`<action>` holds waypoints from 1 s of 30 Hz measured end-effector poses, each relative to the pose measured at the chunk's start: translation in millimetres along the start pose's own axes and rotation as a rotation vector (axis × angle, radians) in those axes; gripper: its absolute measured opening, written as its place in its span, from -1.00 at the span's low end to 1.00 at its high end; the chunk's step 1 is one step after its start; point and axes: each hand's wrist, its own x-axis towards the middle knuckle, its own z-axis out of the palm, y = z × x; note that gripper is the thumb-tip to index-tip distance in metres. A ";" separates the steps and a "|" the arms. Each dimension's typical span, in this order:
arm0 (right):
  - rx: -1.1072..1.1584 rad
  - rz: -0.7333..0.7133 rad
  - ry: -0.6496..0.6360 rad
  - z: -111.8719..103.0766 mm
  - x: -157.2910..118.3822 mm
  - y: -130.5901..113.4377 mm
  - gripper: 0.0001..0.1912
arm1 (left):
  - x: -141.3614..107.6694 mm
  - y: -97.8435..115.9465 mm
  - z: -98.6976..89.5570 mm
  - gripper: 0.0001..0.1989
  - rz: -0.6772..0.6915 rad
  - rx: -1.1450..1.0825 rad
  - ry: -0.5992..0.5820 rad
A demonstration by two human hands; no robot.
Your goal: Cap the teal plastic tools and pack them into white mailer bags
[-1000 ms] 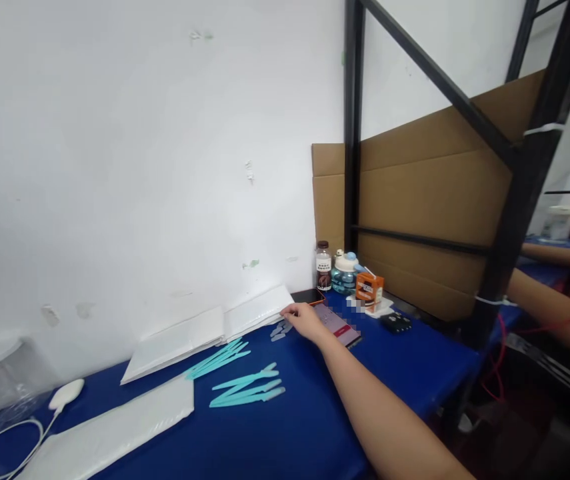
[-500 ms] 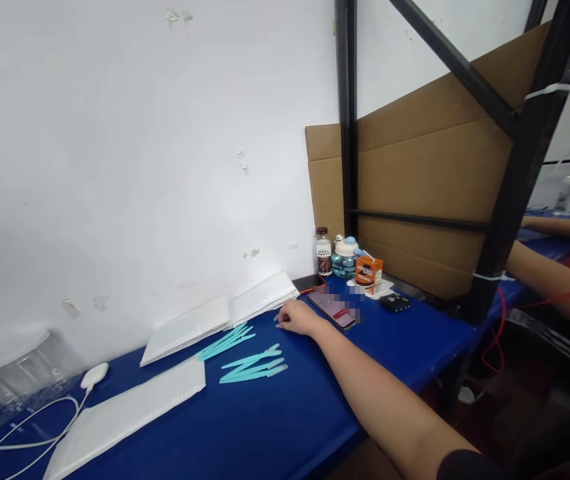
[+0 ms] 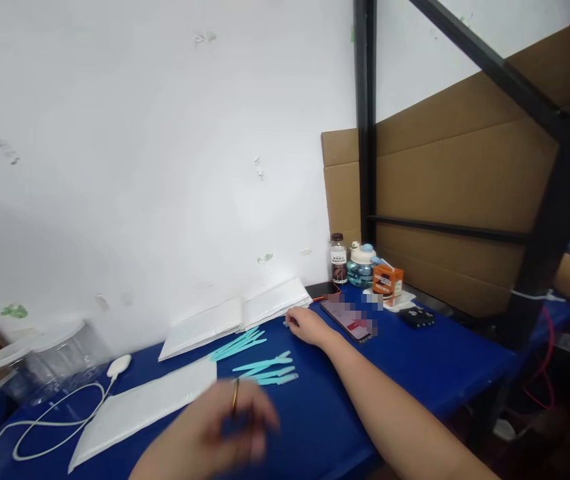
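My left hand [image 3: 219, 427], a ring on one finger, hovers over the front of the table, smeared by motion. Its thumb and bent fingers are apart, and nothing shows between them. Just beyond it lie several turquoise eyebrow razors [image 3: 267, 380], and a second bunch of eyebrow razors [image 3: 239, 344] sits farther back, by the white padded envelopes. My right hand [image 3: 309, 325] rests on the table with curled fingers, beside the back padded envelope [image 3: 277, 301]. A small pale bit shows at its fingertips; what it is I cannot make out. Another padded envelope [image 3: 149, 407] lies at front left.
A phone [image 3: 347, 317] and a darker phone [image 3: 322, 291] lie right of my right hand. Behind stand a brown-capped bottle [image 3: 338, 260], a blue bottle [image 3: 361, 270] and an orange box [image 3: 387, 283]. A white cable [image 3: 59, 423] and clear jars [image 3: 59, 353] are left.
My left hand has come into view from below, over the front of the table. My right hand stays in the same spot beside the envelope. The view has turned slightly left.
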 end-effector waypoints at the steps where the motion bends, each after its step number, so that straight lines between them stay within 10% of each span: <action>1: 0.011 -0.007 0.006 1.3 0.8 0.1 -0.87 | 18.7 -6.8 -6.7 -0.73 -0.032 0.054 0.060; 4: 0.088 -0.007 0.001 7.9 4.2 1.9 -0.89 | 65.6 -41.8 -23.3 -0.77 -0.209 0.331 0.298; 11: 0.455 0.184 -0.042 17.7 10.0 2.0 -0.87 | 86.5 -112.2 -21.1 -0.84 -0.282 0.627 0.334; 30: 0.696 0.179 -0.114 21.2 7.8 -7.9 -0.81 | 87.7 -124.0 -17.2 -0.79 -0.206 0.236 0.310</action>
